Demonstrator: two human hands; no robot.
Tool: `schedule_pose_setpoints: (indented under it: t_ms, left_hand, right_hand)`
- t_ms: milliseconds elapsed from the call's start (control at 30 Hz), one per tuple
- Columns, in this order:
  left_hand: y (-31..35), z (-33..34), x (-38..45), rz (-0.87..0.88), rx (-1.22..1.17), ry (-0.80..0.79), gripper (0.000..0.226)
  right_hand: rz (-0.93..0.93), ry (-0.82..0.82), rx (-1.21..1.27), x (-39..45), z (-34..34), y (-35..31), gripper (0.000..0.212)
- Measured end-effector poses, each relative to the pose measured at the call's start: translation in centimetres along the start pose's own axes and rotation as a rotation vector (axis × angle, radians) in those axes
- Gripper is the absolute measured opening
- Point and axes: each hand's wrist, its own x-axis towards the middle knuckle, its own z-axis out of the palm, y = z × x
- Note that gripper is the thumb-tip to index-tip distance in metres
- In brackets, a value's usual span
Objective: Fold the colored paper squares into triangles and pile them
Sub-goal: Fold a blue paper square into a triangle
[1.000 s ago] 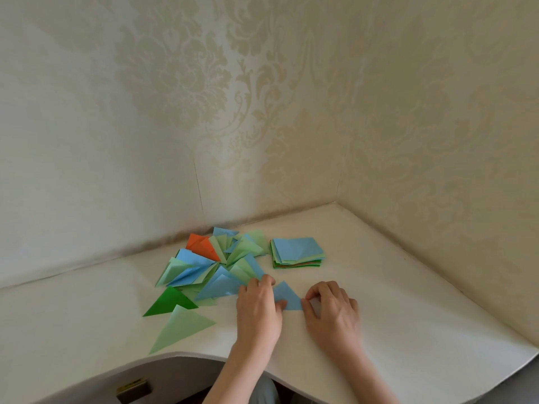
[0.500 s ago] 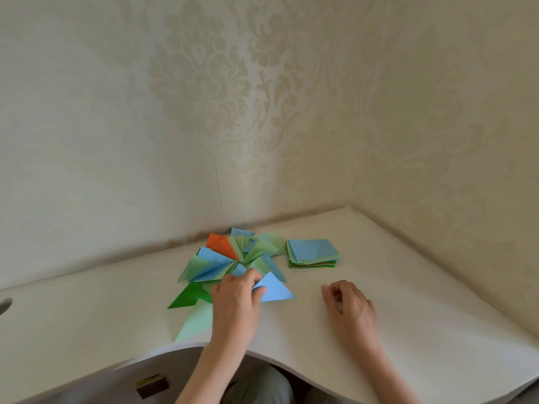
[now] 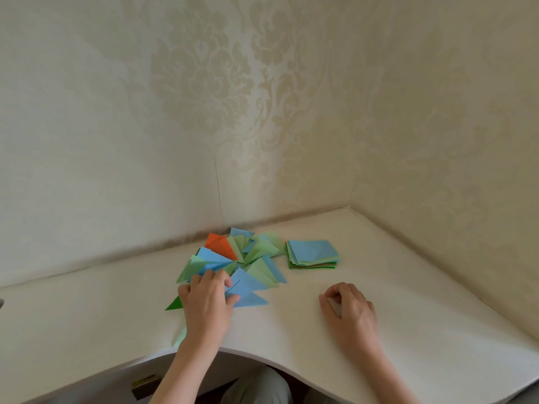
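Observation:
A loose pile of folded triangles (image 3: 248, 255) in blue, light green, dark green and orange lies near the back wall. My left hand (image 3: 207, 301) pinches a blue folded triangle (image 3: 248, 295) at the pile's near edge, thumb under its edge. A stack of unfolded squares (image 3: 313, 253), blue on top, sits to the right of the pile. On the table to the right, my right hand (image 3: 348, 312) rests with fingers loosely curled and nothing in it. A dark green triangle (image 3: 174, 305) pokes out left of my left hand.
The white table (image 3: 291, 325) fills a corner between two wallpapered walls. Its front edge curves in toward me. A light green triangle (image 3: 180, 337) lies near that edge, partly hidden by my left wrist.
My left hand carried the blue triangle left from between both hands to the pile's edge. My right hand let go and stayed resting on the table at the right.

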Motion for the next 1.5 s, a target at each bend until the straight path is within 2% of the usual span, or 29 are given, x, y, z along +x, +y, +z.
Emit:
schedule_pose_setpoints:
  t_ms: [100, 233, 367, 467, 600, 733, 900, 1033, 1200, 1267, 1367, 1433, 1500]
  left_hand:
    - [0.8, 0.0, 0.0, 0.083, 0.003, 0.037, 0.044]
    - [3.6, 0.2, -0.5, 0.259, -0.114, 0.107, 0.047]
    - [6.7, 0.5, -1.5, 0.403, -0.215, 0.105, 0.032]
    - [6.7, 0.6, -1.8, 0.479, -0.233, 0.079, 0.020]
    - [3.4, -0.4, -1.2, 0.422, -0.203, 0.129, 0.020]
    - [-0.7, -1.3, -0.9, 0.378, -0.150, 0.153, 0.022]
    - [-3.5, -2.6, -1.4, 0.311, -0.086, 0.068, 0.052]
    - [-5.1, -2.9, -2.5, 0.269, -0.056, -0.035, 0.072]
    - [-7.7, -3.6, -3.5, 0.246, -0.053, -0.093, 0.080]
    - [-8.5, -3.5, -3.4, 0.222, -0.026, -0.124, 0.082]
    - [-8.6, -2.9, -2.4, 0.214, 0.019, -0.177, 0.088]
    - [-8.5, -2.4, -1.5, 0.236, 0.041, -0.212, 0.090]
    - [-8.4, -1.9, -0.5, 0.278, 0.068, -0.234, 0.088]
  right_hand:
    - [-0.020, 0.004, -0.017, 0.0, 0.1, 0.1, 0.013]
    - [-0.045, 0.013, -0.048, -0.1, 0.2, 0.4, 0.015]
    - [-0.046, 0.012, -0.069, -0.1, 0.3, 0.4, 0.014]
    - [-0.138, 0.043, -0.155, 0.3, 0.7, -0.5, 0.019]
    - [-0.315, 0.078, -0.217, 3.2, 1.8, -3.8, 0.035]
    - [-0.287, -0.120, -0.312, 6.3, 3.6, -5.8, 0.056]
    - [-0.196, -0.188, -0.404, 7.8, 5.1, -5.5, 0.052]
    - [-0.144, -0.127, -0.357, 8.1, 5.5, -4.2, 0.046]
    - [-0.125, -0.060, -0.341, 8.7, 4.9, -3.1, 0.045]
    - [-0.170, -0.057, -0.251, 8.7, 4.8, -3.9, 0.047]
    - [-0.281, -0.250, 0.000, 7.9, 4.3, -6.2, 0.070]
    - [-0.329, -0.434, -0.011, 7.3, 4.1, -7.5, 0.099]
    - [-0.321, -0.573, -0.109, 7.3, 4.2, -7.9, 0.119]
